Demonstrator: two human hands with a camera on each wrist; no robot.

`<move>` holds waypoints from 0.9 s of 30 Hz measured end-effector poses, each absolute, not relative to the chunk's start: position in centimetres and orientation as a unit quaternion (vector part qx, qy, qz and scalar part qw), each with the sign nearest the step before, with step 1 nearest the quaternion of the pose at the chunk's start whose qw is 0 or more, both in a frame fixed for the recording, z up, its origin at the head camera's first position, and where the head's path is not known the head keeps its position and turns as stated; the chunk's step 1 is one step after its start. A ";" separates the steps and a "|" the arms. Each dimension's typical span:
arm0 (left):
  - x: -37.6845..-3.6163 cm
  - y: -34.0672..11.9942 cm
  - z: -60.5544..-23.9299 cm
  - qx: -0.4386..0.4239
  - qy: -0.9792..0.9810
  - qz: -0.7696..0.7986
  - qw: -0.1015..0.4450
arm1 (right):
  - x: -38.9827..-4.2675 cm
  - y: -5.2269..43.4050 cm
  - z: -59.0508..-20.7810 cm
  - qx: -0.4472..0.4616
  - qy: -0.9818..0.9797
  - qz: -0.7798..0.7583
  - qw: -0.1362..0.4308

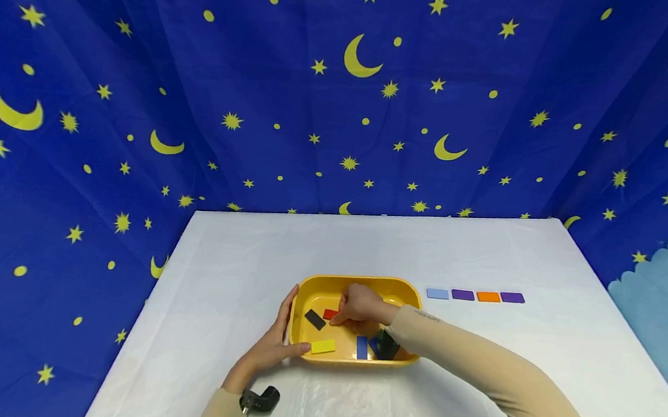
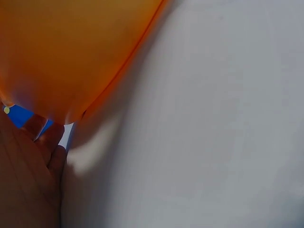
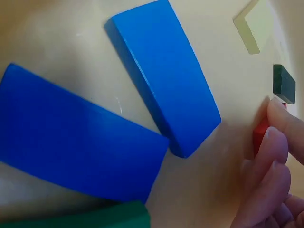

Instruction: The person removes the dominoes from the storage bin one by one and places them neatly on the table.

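- Two blue blocks (image 3: 161,90) fill the right wrist view, lying flat on the tray floor just beside the right hand (image 1: 360,306), with a bit of a green block (image 3: 118,219) past them.
- That right hand reaches down into the yellow tray (image 1: 307,290). Its fingertips (image 3: 275,142) curl onto a red block (image 1: 330,314) and pinch its end, likely to lift it off the floor.
- Just past the red block, away from the fingers, lies a black block (image 1: 314,319). It does not touch the red one.
- Nearer the left hand (image 1: 270,348) a yellow block (image 1: 323,347) rests on the tray's near edge.
- The left hand lies against the tray's outer side, thumb along the near rim and fingers up the wall. They look fairly straight, so it seems to hold the tray still rather than grab it. The left wrist view shows only the tray wall and bare worktop (image 2: 213,118).
- Out past the right arm, four flat blocks sit in a neat row on the worktop, well apart from the tray: light blue (image 1: 438,293), purple (image 1: 462,295), orange (image 1: 488,297), purple (image 1: 511,297).
- The tray walls are low, so a hand can lift straight up and out. Lots of white worktop lies open on every side of the tray, and a star cloth (image 1: 345,101) hangs behind.
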State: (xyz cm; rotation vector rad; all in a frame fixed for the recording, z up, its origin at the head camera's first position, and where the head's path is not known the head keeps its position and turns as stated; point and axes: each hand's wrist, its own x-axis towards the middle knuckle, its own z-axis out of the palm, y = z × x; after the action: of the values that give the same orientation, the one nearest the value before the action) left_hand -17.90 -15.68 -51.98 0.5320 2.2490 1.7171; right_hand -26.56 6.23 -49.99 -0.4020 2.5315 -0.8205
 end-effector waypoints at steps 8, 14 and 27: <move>-17.8 -15.6 -52.0 0.181 0.776 0.589 0.130 | -26.6 6.5 -50.1 -0.164 0.913 -0.299 0.226; -17.8 -15.6 -51.9 0.178 0.777 0.589 0.131 | -26.6 6.9 -49.9 -0.179 0.918 -0.280 0.215; -17.9 -15.5 -51.8 0.174 0.777 0.590 0.135 | -26.7 6.9 -49.8 -0.199 0.916 -0.256 0.234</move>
State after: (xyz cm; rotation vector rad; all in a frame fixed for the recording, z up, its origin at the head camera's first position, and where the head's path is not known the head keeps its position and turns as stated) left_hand -17.86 -15.55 -51.84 0.5029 2.2508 1.7086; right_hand -26.71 6.88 -49.83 -0.5461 2.5156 -0.7030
